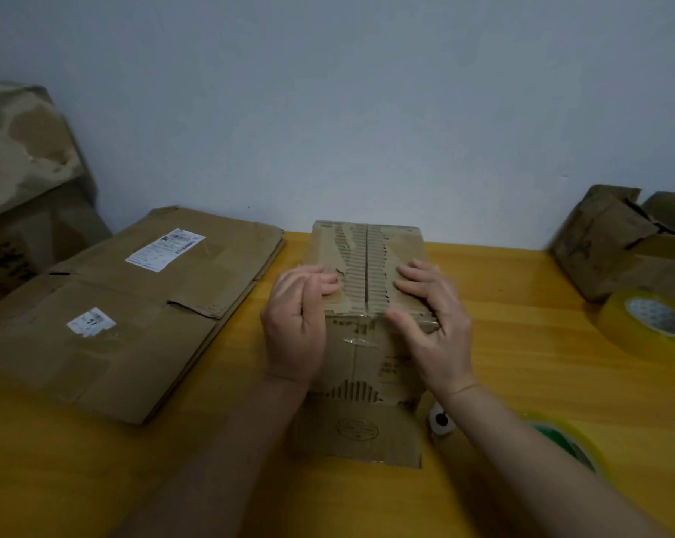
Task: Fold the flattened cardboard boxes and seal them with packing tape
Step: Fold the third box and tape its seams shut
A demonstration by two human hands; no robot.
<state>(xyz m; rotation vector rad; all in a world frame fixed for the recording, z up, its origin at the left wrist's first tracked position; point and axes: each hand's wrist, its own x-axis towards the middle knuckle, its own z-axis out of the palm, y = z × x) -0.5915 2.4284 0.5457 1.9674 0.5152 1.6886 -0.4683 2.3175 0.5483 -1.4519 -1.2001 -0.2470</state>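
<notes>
A small worn cardboard box (pixel 367 343) stands upright in the middle of the yellow table (pixel 522 382), its two top flaps folded shut with a seam down the centre. My left hand (pixel 295 324) lies against the box's left top edge, fingers bent over the left flap. On the right flap rests my right hand (pixel 432 316), fingers spread flat and the thumb at the front top edge. A roll of clear packing tape (pixel 650 320) lies at the right of the table. A second tape roll with a green core (pixel 564 440) sits under my right forearm.
A stack of flattened cardboard boxes (pixel 114 316) with white labels covers the table's left side. A folded box (pixel 619 246) stands at the back right. A large wrapped carton (pixel 21 180) is at the far left. A small white roller (pixel 440 419) lies beside the box.
</notes>
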